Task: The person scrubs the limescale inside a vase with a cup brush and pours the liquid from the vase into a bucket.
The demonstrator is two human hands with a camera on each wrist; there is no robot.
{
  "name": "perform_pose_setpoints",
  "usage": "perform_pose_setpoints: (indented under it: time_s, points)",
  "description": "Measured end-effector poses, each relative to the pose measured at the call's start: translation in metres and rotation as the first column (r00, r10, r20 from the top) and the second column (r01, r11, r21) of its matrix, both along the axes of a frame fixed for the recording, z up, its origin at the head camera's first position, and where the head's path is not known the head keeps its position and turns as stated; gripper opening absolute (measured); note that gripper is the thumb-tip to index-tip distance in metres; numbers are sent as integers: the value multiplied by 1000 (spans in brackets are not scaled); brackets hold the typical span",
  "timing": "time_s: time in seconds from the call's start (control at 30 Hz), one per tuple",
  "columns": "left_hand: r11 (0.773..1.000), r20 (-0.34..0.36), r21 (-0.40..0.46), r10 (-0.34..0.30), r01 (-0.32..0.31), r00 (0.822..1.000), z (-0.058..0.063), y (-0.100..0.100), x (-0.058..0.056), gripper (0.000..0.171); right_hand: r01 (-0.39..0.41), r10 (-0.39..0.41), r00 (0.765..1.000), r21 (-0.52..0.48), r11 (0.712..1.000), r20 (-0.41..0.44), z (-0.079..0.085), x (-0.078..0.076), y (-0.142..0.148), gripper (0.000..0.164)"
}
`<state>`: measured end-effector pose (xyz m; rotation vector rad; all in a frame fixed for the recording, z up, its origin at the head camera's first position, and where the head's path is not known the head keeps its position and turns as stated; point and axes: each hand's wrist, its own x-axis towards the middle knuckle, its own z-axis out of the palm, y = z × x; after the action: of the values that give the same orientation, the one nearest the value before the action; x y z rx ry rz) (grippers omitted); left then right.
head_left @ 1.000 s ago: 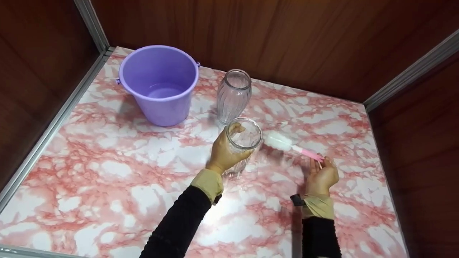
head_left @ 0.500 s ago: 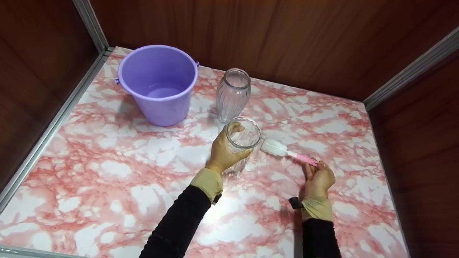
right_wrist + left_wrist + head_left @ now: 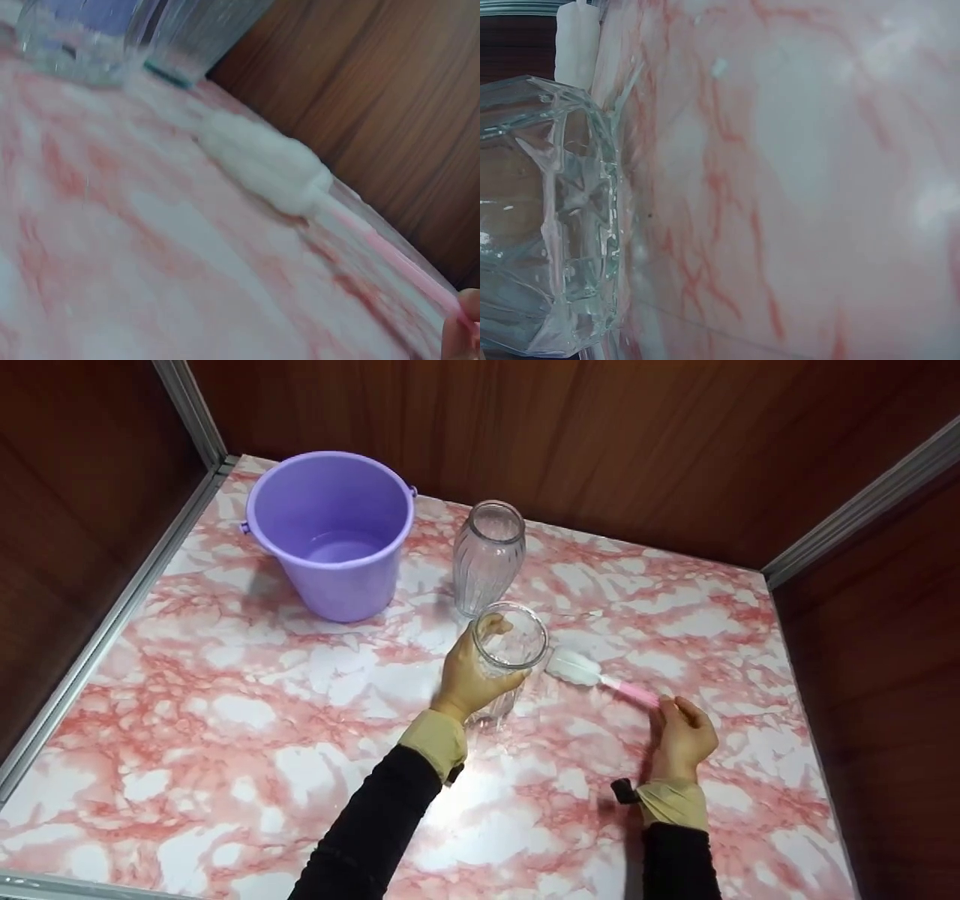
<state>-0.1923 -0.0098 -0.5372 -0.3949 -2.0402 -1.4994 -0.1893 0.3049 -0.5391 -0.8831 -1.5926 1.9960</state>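
My left hand (image 3: 472, 679) grips a clear glass vase (image 3: 511, 656), fingers and thumb curled round it. The vase's thick faceted base (image 3: 577, 225) fills the left side of the left wrist view. At the right, my right hand (image 3: 684, 739) pinches the handle end of a sponge bottle brush (image 3: 574, 667) between thumb and fingers. Its white sponge head lies beside the held vase, low over the table, and the pink handle slopes up to my fingers (image 3: 461, 326). A second ribbed glass vase (image 3: 487, 566) stands upright just behind the first.
A purple bucket (image 3: 349, 592) stands at the back left, with what looks like some water in its bottom. Brown wood-grain panels (image 3: 570, 442) close in the back and sides of the pink-and-white marbled table (image 3: 225, 780).
The brush head has come down and nearer, towards the table. My right hand has shifted its hold on the handle end and moved slightly right. The left hand and vase stay put.
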Motion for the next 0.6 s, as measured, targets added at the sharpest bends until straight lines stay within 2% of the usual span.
perform_pose_setpoints:
  time_s: [0.07,0.13,0.27,0.33,0.37,0.43,0.6]
  points:
    - [1000,0,-1,-6,6,1000,1,0,-1,79,-23,16,999,132,991,52,-4,0,3,29]
    - [1000,-1,-3,-11,11,1000,1,1,-1,79,-61,35,994,259,964,105,-7,1,6,26]
    - [1000,-3,-4,-15,15,1000,2,0,0,80,-131,58,985,480,868,164,-13,2,10,22]
    - [1000,-7,-5,-16,16,1000,2,0,0,80,-155,53,980,577,802,190,-13,3,10,20]
    - [1000,-7,-3,-13,13,1000,2,0,0,80,-168,50,978,616,770,205,-13,3,10,19]
    - [1000,-8,1,-7,7,1000,2,0,0,80,-190,53,974,661,726,222,-13,3,8,18]
    - [1000,-1,-1,5,-5,1000,2,0,0,80,-215,85,974,738,640,210,-16,3,3,13]
